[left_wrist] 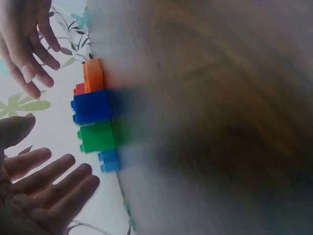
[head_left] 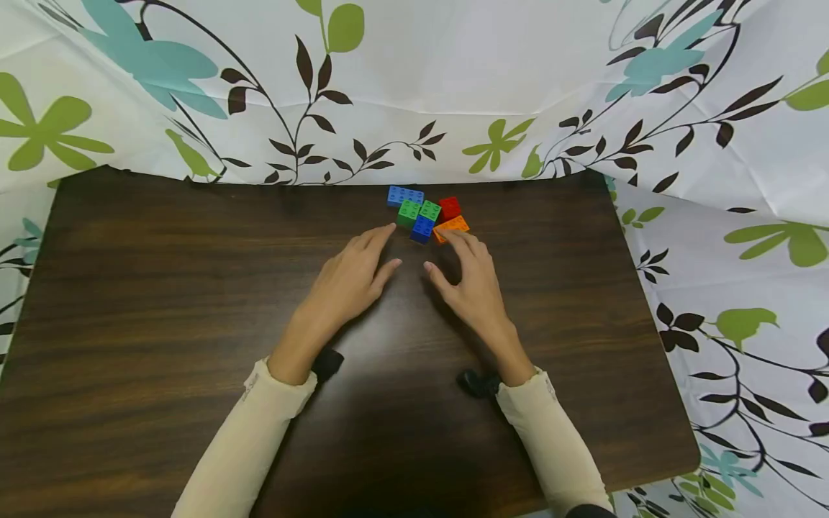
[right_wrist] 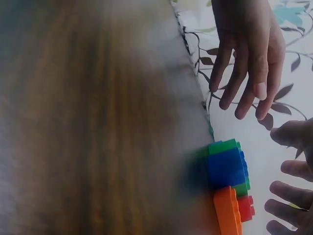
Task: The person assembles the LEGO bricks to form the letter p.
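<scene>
Several toy bricks lie close together near the table's far edge: a light blue brick (head_left: 405, 196), a green brick (head_left: 409, 213), another green one (head_left: 430, 210), a dark blue brick (head_left: 422, 229), a red brick (head_left: 450, 208) and an orange brick (head_left: 451, 228). The left hand (head_left: 350, 280), fingers relaxed and holding nothing, is just nearer the camera and left of them. On the other side, the right hand (head_left: 469, 288) has its fingertips by the orange brick; whether they touch it cannot be told. Both wrist views show spread, empty fingers around the bricks (left_wrist: 93, 107) (right_wrist: 226, 169).
A dark wooden table (head_left: 162, 324) lies under both arms. Patterned white cloth (head_left: 414, 86) hangs along its far edge and continues down the right side (head_left: 764, 288). Dark devices (head_left: 327, 363) (head_left: 479, 383) sit at both wrists.
</scene>
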The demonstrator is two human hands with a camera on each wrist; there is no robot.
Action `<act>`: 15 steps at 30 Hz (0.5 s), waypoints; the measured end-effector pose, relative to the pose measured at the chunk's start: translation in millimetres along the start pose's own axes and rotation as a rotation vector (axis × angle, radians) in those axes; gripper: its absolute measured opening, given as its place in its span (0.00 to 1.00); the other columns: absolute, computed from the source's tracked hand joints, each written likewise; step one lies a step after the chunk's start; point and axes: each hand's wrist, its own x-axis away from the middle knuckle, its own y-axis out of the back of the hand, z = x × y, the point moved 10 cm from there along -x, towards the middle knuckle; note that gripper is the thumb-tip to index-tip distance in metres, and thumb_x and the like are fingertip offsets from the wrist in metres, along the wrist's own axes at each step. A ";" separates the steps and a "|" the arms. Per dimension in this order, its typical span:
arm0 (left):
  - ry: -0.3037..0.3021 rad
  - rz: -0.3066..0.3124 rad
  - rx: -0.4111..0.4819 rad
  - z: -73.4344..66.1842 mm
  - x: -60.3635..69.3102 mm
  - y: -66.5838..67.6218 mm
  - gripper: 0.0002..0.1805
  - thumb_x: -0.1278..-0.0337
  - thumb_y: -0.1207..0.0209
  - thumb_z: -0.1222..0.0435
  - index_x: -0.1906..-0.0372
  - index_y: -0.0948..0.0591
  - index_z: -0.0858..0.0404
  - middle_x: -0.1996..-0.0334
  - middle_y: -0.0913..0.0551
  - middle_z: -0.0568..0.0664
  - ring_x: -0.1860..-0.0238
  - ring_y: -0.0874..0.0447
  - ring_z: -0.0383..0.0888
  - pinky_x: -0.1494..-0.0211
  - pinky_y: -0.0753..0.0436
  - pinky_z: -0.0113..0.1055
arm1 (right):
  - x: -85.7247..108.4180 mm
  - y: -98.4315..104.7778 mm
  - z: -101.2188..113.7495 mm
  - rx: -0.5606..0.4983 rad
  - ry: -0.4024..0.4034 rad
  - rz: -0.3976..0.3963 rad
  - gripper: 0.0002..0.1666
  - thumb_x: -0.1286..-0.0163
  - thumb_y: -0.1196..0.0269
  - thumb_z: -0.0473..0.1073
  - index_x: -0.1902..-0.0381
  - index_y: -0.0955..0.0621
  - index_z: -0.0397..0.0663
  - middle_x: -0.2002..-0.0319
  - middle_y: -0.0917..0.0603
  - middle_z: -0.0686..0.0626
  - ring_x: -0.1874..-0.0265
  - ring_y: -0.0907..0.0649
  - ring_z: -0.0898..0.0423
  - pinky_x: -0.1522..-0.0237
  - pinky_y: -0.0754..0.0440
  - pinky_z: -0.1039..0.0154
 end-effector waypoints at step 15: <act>0.019 0.013 0.118 -10.6 -50.8 -18.0 0.31 0.21 0.38 0.61 0.21 0.30 0.63 0.26 0.25 0.62 0.27 0.23 0.59 0.25 0.22 0.57 | -30.0 12.5 -21.8 -0.177 -0.081 -0.071 0.27 0.24 0.31 0.38 0.30 0.20 0.39 0.32 0.20 0.36 0.39 0.18 0.37 0.40 0.18 0.38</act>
